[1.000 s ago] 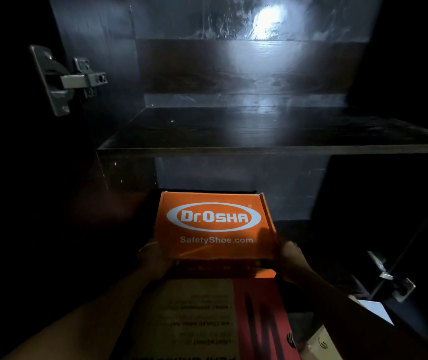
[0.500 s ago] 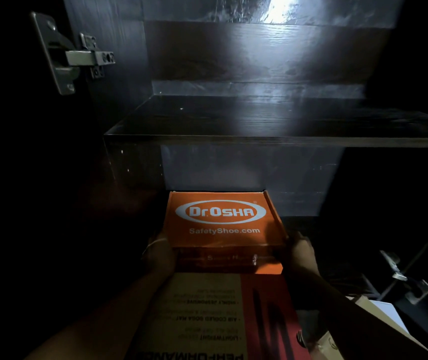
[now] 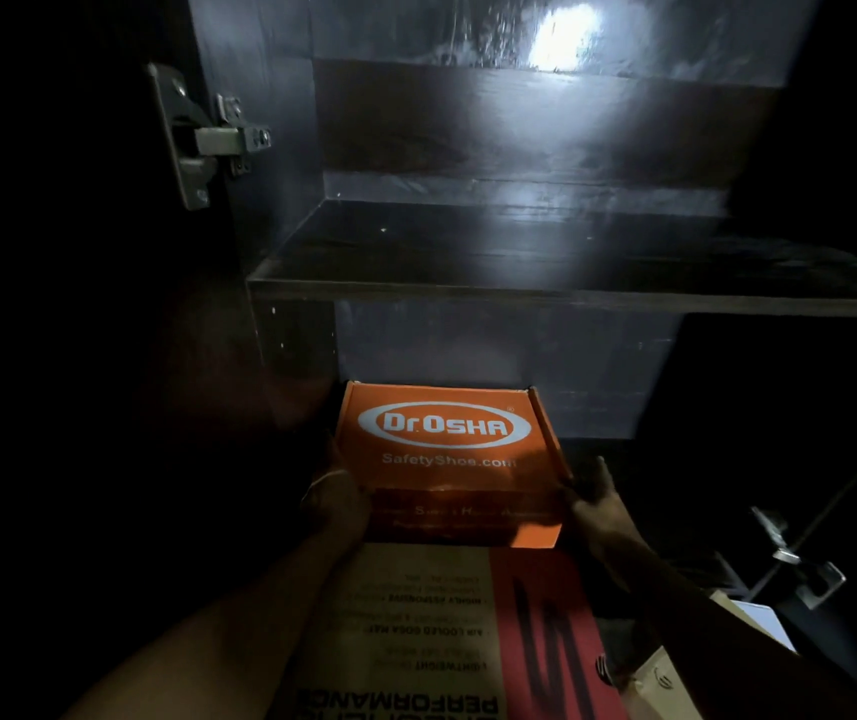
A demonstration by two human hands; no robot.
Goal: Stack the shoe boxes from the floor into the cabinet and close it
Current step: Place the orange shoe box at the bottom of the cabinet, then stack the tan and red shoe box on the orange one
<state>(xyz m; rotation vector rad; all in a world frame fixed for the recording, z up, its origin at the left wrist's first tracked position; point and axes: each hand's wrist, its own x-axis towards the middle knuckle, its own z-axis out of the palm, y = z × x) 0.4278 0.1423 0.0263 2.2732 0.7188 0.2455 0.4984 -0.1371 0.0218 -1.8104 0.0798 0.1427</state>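
Below shelf (image 3: 519, 296), one orange box (image 3: 442, 439), two hands (image 3: 335, 504) (image 3: 592, 498)

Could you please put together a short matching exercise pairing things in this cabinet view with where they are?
1. orange box
2. hinge
3. shelf
4. tan and red box

A. upper left, on the cabinet side
B. between the left hand and right hand
C. nearest the camera, print upside down
D. across the cabinet, above the orange box

Pairs: 1-B, 2-A, 3-D, 4-C.
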